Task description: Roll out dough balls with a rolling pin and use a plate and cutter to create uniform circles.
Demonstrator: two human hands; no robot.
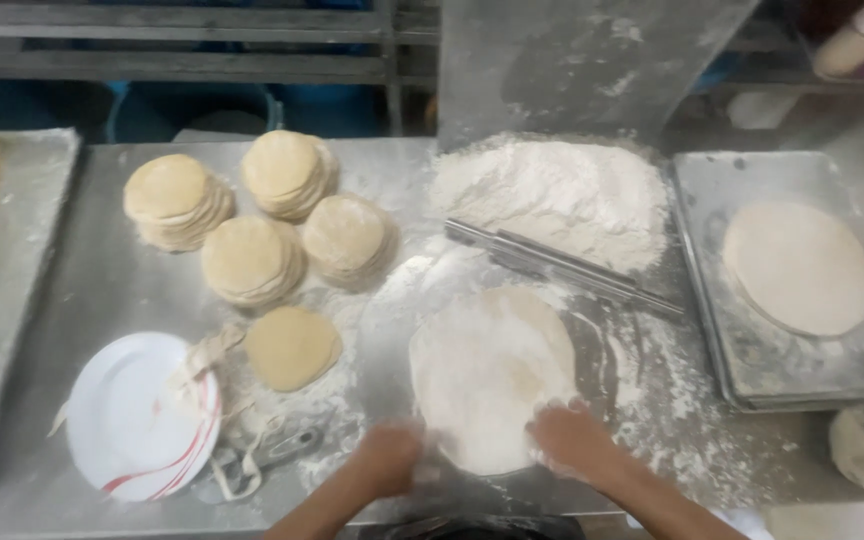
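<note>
Floured steel table (112, 290), blurred hands (572, 440) on dough (492, 370)

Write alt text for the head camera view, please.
Two bare hands, left hand and right hand, press the near edge of a rolled dough round on a floured steel table, with stacked dough discs, a flour heap and a metal rolling pin behind.

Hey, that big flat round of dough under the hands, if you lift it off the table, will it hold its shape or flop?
The dough round looks rolled very thin and wide, so it would likely droop and stretch if lifted by one edge. The flour dusted around it suggests it should slide rather than stick. Both the left hand and right hand rest on its near edge.
</note>
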